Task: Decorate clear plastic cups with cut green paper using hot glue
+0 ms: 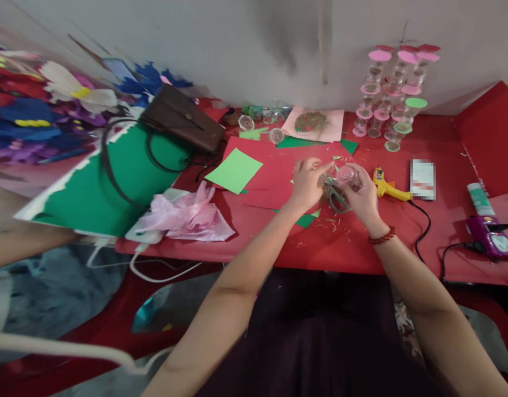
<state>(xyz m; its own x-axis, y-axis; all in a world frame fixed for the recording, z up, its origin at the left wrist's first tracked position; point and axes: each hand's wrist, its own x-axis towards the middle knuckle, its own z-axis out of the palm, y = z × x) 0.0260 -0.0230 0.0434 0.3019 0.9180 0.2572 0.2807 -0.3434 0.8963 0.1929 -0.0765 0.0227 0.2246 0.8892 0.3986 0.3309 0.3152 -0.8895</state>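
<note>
My right hand (363, 193), with a red bead bracelet (382, 236) at the wrist, is closed around a small clear cup with a pink disc (348, 175). Just left of it, my left hand (309, 183) hovers over the red paper (262, 165), its fingers apart and slightly blurred, holding nothing that I can make out. Scissors with grey handles (339, 199) lie between and below the hands, partly hidden. Paper scraps are scattered around them. A yellow glue gun (392, 190) lies right of my right hand.
Stacked clear cups with pink and green discs (403, 99) stand at the back right. A purple power socket (493, 240) is far right. Light green paper (234, 171), a pink plastic bag (192, 215) and a brown bag (183, 118) lie left. Another person's arm (31, 242) reaches in.
</note>
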